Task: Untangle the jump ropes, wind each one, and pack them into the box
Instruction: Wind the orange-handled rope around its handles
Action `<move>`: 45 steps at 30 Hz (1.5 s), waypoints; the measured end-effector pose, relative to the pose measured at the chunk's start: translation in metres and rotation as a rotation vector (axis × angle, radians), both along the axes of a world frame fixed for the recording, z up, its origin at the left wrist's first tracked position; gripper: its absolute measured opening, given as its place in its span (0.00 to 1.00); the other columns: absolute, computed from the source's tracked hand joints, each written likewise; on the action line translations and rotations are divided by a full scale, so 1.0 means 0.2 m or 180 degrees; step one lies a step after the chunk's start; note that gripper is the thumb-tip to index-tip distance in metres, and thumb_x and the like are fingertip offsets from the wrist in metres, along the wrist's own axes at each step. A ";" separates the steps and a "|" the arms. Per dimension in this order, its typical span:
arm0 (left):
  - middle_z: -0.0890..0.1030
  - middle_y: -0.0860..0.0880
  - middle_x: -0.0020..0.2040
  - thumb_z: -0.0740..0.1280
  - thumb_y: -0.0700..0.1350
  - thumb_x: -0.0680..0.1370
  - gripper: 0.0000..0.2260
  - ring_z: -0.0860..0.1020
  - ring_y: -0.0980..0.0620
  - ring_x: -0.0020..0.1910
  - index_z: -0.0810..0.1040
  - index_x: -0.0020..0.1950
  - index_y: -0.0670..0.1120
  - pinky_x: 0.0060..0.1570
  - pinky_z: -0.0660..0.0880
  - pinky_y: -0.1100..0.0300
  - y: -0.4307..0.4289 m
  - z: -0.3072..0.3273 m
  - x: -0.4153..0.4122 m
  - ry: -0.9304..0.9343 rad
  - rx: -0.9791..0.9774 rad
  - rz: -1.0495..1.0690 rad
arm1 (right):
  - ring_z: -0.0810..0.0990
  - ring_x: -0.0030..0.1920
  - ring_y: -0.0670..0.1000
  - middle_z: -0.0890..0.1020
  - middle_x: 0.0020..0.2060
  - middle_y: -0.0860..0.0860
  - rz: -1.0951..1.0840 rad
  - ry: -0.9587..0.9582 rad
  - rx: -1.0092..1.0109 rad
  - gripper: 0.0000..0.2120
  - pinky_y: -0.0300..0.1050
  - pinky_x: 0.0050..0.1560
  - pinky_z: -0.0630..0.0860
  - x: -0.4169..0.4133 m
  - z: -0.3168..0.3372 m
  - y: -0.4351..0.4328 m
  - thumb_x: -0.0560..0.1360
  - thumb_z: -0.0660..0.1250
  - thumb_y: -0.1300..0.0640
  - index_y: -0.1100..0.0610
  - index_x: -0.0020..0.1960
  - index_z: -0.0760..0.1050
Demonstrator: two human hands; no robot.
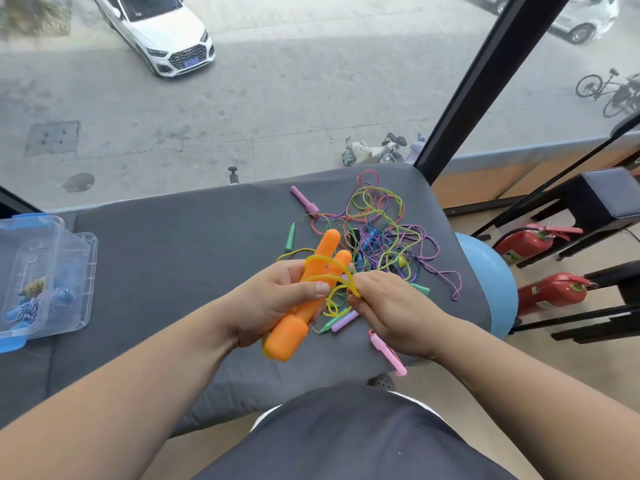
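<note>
grey padded table (pixel 173 258) under you: your left hand (pixel 273 303) grips both orange handles (pixel 311 282), pointing up-right; your right hand (pixel 388 306), just beside, pinches the yellow cord (pixel 332 271) looping them.

Head-worn wide-angle view, facing forward and down, close above left hand (pixel 273 303), right hand (pixel 388 313) and table (pixel 166 258)

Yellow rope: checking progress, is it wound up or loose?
Partly wound: yellow rope loops cross the orange handles in the left hand; the right hand pinches loose coils.
</note>
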State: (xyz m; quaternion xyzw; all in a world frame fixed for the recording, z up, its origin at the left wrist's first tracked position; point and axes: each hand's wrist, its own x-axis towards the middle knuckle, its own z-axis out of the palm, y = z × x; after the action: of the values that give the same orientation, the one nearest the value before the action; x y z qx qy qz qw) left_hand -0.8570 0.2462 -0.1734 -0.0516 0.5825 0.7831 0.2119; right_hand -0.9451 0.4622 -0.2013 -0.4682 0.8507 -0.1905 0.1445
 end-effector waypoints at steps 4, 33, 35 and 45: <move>0.75 0.43 0.34 0.67 0.42 0.75 0.02 0.74 0.50 0.28 0.80 0.46 0.47 0.30 0.73 0.60 -0.05 -0.02 0.00 -0.0082 -0.0027 0.0086 | 0.66 0.40 0.51 0.71 0.37 0.48 -0.0044 -0.0066 -0.0260 0.23 0.50 0.43 0.68 -0.01 0.03 0.06 0.82 0.45 0.37 0.52 0.43 0.65; 0.79 0.51 0.37 0.71 0.45 0.77 0.13 0.77 0.55 0.34 0.78 0.56 0.39 0.35 0.75 0.61 -0.04 -0.07 -0.02 -0.0528 -0.2074 -0.2274 | 0.76 0.47 0.57 0.80 0.43 0.52 0.1531 0.1267 0.1336 0.06 0.52 0.53 0.72 -0.17 0.34 -0.17 0.79 0.58 0.57 0.56 0.50 0.73; 0.79 0.51 0.37 0.72 0.49 0.73 0.16 0.77 0.54 0.35 0.78 0.54 0.40 0.38 0.75 0.56 -0.10 -0.11 -0.04 -0.0458 -0.2367 -0.1937 | 0.77 0.44 0.58 0.80 0.40 0.53 0.1378 0.1258 0.1388 0.09 0.54 0.50 0.74 -0.14 0.35 -0.18 0.80 0.56 0.56 0.56 0.48 0.74; 0.73 0.43 0.36 0.70 0.42 0.73 0.08 0.70 0.49 0.31 0.74 0.48 0.40 0.32 0.68 0.58 -0.15 -0.11 -0.05 -0.0416 -0.0788 -0.0122 | 0.64 0.35 0.55 0.67 0.34 0.47 0.0053 0.0243 0.0572 0.13 0.49 0.38 0.61 0.01 0.21 -0.01 0.84 0.51 0.48 0.52 0.43 0.61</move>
State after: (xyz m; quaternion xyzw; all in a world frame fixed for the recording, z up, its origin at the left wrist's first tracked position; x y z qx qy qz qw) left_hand -0.8677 0.2167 -0.1963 -0.1171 0.6605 0.6960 0.2563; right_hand -0.9437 0.4596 -0.1593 -0.4673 0.8653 -0.0943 0.1550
